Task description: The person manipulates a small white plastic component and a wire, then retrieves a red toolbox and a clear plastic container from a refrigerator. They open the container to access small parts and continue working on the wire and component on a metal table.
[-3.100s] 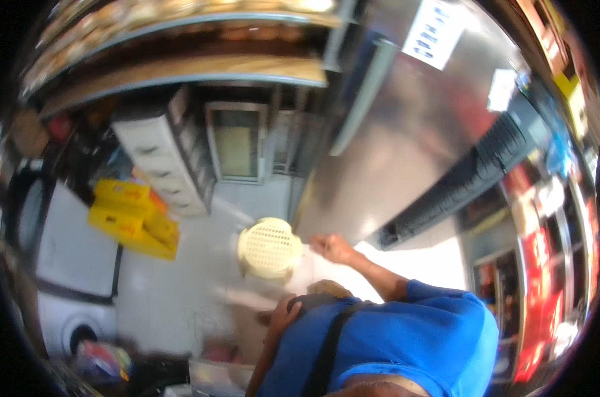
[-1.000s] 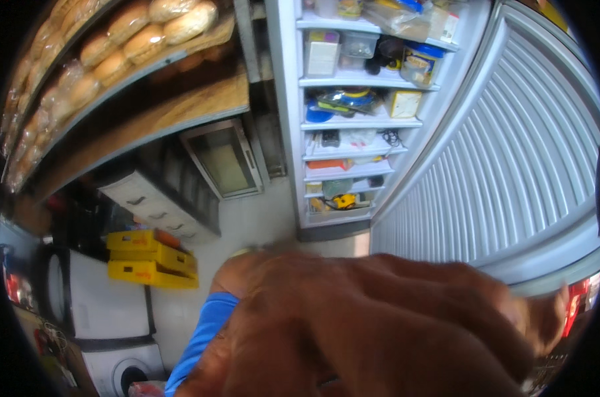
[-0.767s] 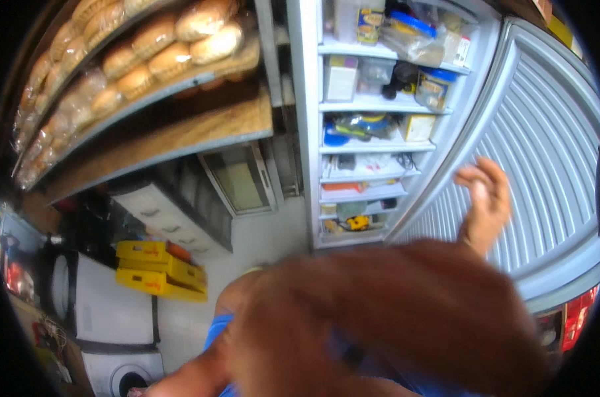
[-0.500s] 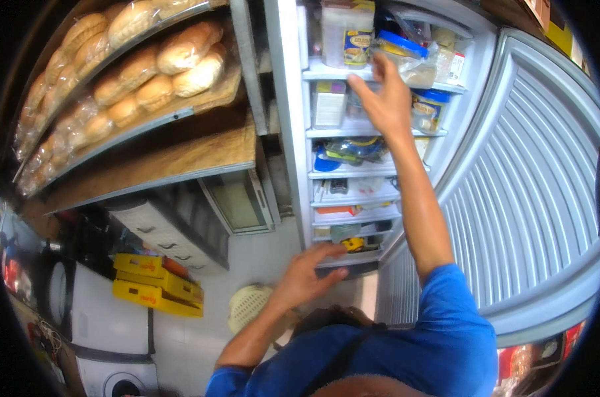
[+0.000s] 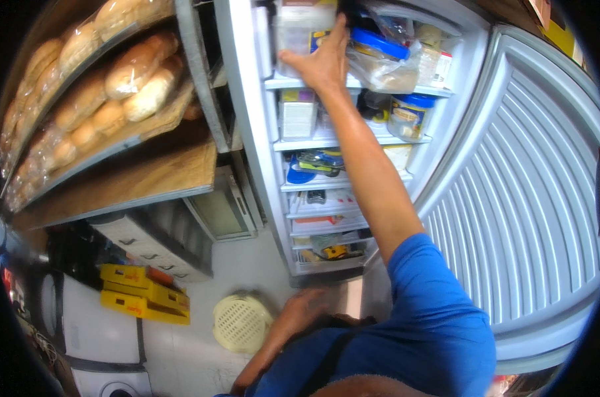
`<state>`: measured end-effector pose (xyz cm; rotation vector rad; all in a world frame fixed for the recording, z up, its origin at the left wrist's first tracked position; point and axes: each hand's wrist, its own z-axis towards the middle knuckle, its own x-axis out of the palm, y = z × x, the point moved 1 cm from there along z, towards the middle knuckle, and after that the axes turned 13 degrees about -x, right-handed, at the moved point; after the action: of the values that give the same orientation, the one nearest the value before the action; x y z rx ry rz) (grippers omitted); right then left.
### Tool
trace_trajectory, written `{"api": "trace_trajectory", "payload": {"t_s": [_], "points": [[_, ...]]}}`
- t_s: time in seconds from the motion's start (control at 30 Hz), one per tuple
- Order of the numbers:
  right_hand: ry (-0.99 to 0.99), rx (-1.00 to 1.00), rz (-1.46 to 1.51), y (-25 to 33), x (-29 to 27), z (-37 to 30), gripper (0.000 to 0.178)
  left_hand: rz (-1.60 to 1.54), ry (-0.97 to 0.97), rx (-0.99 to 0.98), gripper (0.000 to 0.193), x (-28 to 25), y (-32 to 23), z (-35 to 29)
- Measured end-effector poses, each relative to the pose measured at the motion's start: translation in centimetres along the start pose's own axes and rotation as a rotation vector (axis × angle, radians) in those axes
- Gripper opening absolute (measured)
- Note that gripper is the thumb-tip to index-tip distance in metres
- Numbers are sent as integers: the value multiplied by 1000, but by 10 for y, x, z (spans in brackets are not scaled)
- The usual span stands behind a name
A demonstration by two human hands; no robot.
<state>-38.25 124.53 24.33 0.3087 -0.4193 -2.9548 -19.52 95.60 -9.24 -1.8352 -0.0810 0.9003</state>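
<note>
My right hand [image 5: 323, 61] reaches onto the top shelf of a tall cabinet. It is spread across the front of a clear plastic container [image 5: 292, 33] with a yellow label, thumb toward the left side and fingers toward the right. Whether the fingers press on it, I cannot tell. Right beside it stands a blue-lidded container in a clear plastic bag [image 5: 386, 63]. Low by my body is my left hand [image 5: 303, 308], blurred, near no object that I can make out; its fingers are not distinct.
Lower shelves hold a blue-lidded jar [image 5: 411, 118], a white box [image 5: 298, 118] and small tools. The ribbed cabinet door [image 5: 511, 198] stands swung out at right. Bagged bread loaves [image 5: 141, 73] fill racks at left. Yellow crates [image 5: 144, 294] and a cream perforated stool [image 5: 241, 323] sit on the floor.
My right hand has moved from in front of the blue-lidded container leftward to the clear container. My left hand has dropped toward my body. The view has shifted, so the cabinet appears farther left.
</note>
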Motion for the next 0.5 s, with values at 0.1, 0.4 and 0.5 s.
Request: {"api": "trace_trajectory", "payload": {"t_s": [0.1,0.4,0.5], "points": [[15,-65,59,-4,-6,-5,134,15,25,0,43,13,11,3],[41,26,151,-13,-4,1,136,106,144,-31,47,24,23,4],[-76,-70,92,-30,-4,-3,135,119,183,-99,46,26,23,4]]}}
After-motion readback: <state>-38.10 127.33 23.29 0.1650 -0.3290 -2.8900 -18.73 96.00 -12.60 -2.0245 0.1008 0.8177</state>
